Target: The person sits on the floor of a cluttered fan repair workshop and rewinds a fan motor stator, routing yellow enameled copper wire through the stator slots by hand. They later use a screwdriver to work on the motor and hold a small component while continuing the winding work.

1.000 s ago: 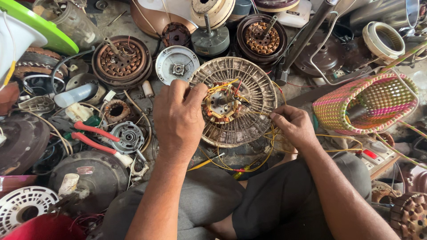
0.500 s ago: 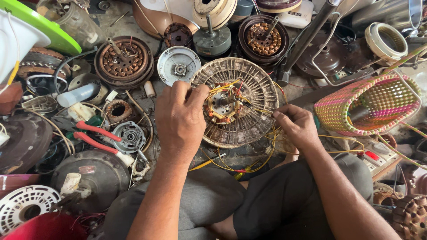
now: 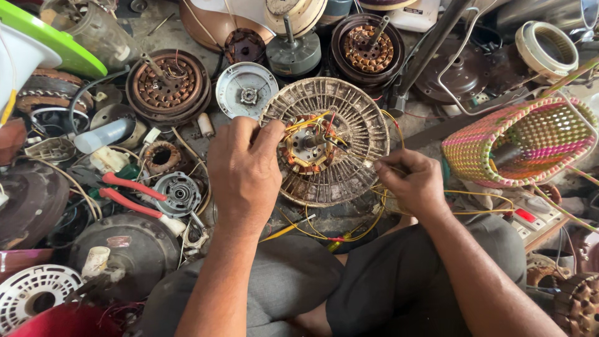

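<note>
A round, slotted fan motor housing (image 3: 349, 112) with copper windings and yellow and red wires at its hub lies in front of my knees. My left hand (image 3: 244, 171) grips its left edge, thumb and fingers at the hub wires. My right hand (image 3: 415, 184) rests at the housing's lower right rim, its fingers pinched on thin yellow wires (image 3: 374, 215) that loop down under the housing.
Red-handled pliers (image 3: 128, 193) lie at the left among motor parts. A copper-wound stator (image 3: 165, 84) and a silver end cap (image 3: 248, 88) sit behind. A pink-and-green woven basket (image 3: 518, 140) lies at the right, beside a switch box (image 3: 530, 215).
My right hand has slid left along the housing's lower rim, closer to the wires. My left hand stays on the housing's left edge.
</note>
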{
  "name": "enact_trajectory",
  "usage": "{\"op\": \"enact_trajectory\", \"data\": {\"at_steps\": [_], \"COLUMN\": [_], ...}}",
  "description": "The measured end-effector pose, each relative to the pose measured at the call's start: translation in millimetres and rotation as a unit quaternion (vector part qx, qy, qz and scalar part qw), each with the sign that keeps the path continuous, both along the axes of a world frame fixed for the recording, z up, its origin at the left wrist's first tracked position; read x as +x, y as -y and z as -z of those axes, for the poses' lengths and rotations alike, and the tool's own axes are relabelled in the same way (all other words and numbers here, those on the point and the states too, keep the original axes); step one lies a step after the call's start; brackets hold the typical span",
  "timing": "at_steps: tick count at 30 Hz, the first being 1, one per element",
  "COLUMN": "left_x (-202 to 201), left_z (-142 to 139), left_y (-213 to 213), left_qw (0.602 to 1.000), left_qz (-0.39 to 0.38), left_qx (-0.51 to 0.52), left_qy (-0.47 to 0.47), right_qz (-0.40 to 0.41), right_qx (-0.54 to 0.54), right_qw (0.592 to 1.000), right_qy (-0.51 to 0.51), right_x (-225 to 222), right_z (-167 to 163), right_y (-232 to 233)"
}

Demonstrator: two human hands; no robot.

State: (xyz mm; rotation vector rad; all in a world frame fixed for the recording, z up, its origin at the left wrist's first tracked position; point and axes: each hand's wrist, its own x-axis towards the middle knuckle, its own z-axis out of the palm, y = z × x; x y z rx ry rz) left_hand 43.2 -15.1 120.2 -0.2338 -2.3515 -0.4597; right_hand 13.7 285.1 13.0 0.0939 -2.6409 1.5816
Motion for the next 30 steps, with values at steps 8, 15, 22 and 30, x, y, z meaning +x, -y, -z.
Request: {"op": "enact_trajectory", "data": {"at_steps": [8, 15, 22, 30], "left_x": [-0.6, -1.9, -2.2, -0.7], "left_z": [-0.3, 3.0, 2.2, 0.2], "left_y": [-0.5, 1.2, 1.7, 1.7], "left_qw": [1.0, 1.0, 1.0, 1.0], "left_qz": [0.001, -0.001, 0.003, 0.005], "left_qx": [-0.002, -0.001, 0.006, 0.007], "left_qy": [0.004, 0.007, 0.007, 0.001], "right_qz": [0.007, -0.03, -0.011, -0.012], "right_qx": [-0.026, 0.078, 0.082, 0.071], "right_qw": [1.0, 0.995, 0.996, 0.996], "right_qy": [0.014, -0.055, -0.044, -0.048], "right_x": [-0.1, 2.8, 2.7, 3.3], "right_z": [-5.0, -11.7, -11.9, -11.6], "right_y": [6.3, 6.3, 6.4, 6.2]}}
